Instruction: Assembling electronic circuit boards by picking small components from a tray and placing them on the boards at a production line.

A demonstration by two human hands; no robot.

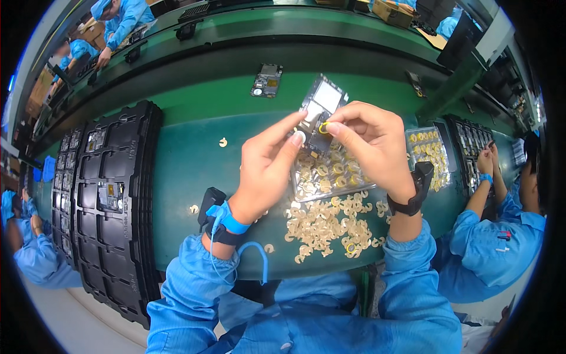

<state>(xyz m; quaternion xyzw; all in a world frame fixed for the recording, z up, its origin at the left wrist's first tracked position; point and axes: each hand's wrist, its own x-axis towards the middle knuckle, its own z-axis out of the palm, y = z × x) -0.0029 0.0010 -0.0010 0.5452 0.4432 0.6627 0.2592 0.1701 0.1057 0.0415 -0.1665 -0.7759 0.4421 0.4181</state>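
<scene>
My left hand [262,162] grips a dark circuit board [328,96] by its lower left edge, thumb and fingers closed on it. The board is tilted above the table and carries white rectangular patches. My right hand [377,141] pinches a small round part with a yellow rim [323,127] against the board's face. Fingertips partly cover that part, so I cannot tell if it is attached. Below my hands lies a clear tray [330,195] of yellow-rimmed round parts. In front of it spreads a loose heap of cream-coloured notched discs [318,227].
Stacked black compartment trays [106,162] rise at the left, some holding boards. Another circuit board [266,81] lies farther back. A second clear tray of round parts [427,150] sits right, beside a co-worker [495,236]. A coiled blue cord [263,259] hangs from my left wrist strap.
</scene>
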